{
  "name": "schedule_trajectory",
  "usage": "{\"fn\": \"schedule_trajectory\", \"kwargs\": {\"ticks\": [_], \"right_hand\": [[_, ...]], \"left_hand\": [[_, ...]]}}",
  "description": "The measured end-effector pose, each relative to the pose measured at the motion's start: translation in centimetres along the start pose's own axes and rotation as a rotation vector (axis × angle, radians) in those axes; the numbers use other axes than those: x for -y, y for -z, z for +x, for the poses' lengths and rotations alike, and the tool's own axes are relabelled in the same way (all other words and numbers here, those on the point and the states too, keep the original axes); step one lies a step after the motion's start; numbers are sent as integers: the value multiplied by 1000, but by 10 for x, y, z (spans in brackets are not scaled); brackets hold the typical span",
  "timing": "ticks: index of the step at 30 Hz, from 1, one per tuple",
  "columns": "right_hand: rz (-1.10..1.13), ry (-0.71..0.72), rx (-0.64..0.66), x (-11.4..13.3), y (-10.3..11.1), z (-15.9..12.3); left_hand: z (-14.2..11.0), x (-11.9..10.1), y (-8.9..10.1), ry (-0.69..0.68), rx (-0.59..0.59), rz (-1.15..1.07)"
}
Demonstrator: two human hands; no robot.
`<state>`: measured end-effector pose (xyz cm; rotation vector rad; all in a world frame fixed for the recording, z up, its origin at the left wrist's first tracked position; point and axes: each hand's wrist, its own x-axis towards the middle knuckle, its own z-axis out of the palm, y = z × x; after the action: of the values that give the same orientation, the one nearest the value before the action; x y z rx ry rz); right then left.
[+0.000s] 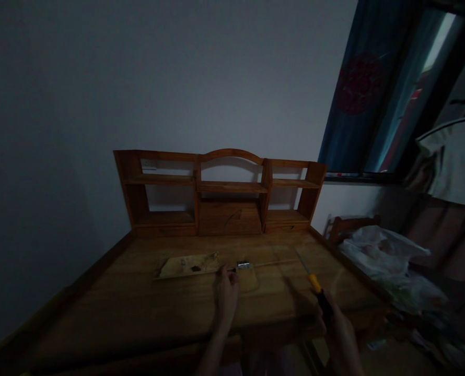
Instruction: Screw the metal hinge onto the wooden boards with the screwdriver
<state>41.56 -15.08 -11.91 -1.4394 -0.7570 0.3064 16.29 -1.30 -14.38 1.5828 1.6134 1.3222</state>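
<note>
My right hand (pixel 336 326) is closed round the black and yellow handle of a screwdriver (pixel 314 284), whose thin shaft points up and away over the wooden desk (pixel 138 303). My left hand (pixel 227 292) rests on the desk with fingers curled, its fingertips touching a small dark piece beside a little metal part (pixel 243 265). Just left of it lies a flat pale wooden board (pixel 187 266) with small dark marks on it. The room is dim, so what the left fingers pinch is hard to make out.
A wooden shelf unit (pixel 220 190) with small drawers stands at the back of the desk against the wall. To the right are a chair (pixel 348 227) with white plastic bags (pixel 377 250), a blue curtain (pixel 358 83) and hanging clothes (pixel 452 156).
</note>
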Motion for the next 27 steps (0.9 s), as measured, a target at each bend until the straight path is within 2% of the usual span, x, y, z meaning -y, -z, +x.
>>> {"fn": "schedule_trajectory", "kwargs": {"ticks": [5, 8, 12, 14, 18, 21, 27], "right_hand": [[111, -261, 93, -16, 16, 22], [53, -239, 27, -29, 22, 31], [-116, -276, 17, -40, 21, 44], [-210, -250, 22, -44, 22, 50], [-319, -109, 84, -55, 29, 59], [-428, -102, 126, -61, 38, 68], [-510, 46, 131, -54, 55, 101]], "left_hand": [[4, 10, -7, 31, -28, -29], [3, 10, -8, 45, -11, -38], [2, 11, -9, 78, -12, -36], [1, 12, -9, 98, -4, -32], [3, 16, -9, 113, 11, -11], [4, 17, -8, 100, -1, 3], [2, 10, -8, 144, 1, 12]]}}
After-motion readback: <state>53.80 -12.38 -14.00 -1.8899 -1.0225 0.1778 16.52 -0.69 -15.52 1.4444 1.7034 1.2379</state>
